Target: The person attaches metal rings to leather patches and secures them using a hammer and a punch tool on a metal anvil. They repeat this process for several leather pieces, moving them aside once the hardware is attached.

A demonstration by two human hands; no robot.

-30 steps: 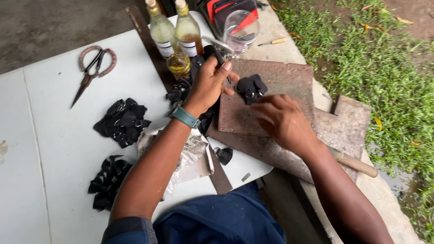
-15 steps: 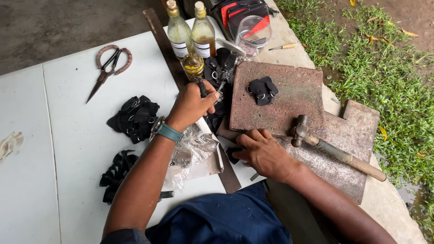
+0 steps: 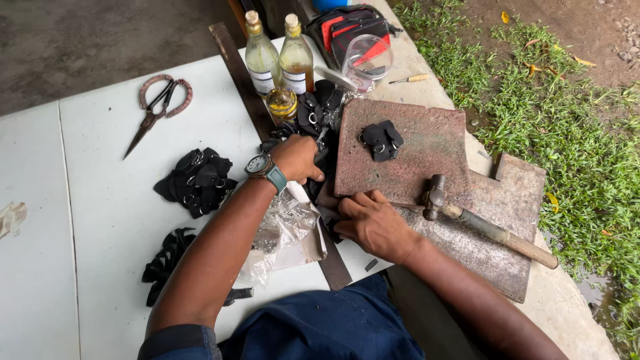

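1. A white tabletop (image 3: 100, 200) stands outdoors; bare ground lies beyond its far edge, grass (image 3: 567, 133) along its right edge.
2. Two flat stone slabs (image 3: 413, 160) overlap at the right edge, a hammer (image 3: 480, 223) lying on them.
3. Two bottles (image 3: 280, 57) stand at the far edge, scissors (image 3: 157, 110) to their left.
4. The left hand (image 3: 297, 159), curled shut, grips black leather pieces (image 3: 313, 117) beside the slabs.
5. The right hand (image 3: 373, 223) presses, fingers bent, at the slab's near edge; what it holds, I cannot tell.

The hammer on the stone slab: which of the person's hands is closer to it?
The right. The right hand rests at the slab's near edge, just left of the hammer. The left hand is farther away, on the black pieces beyond the slab's left edge.
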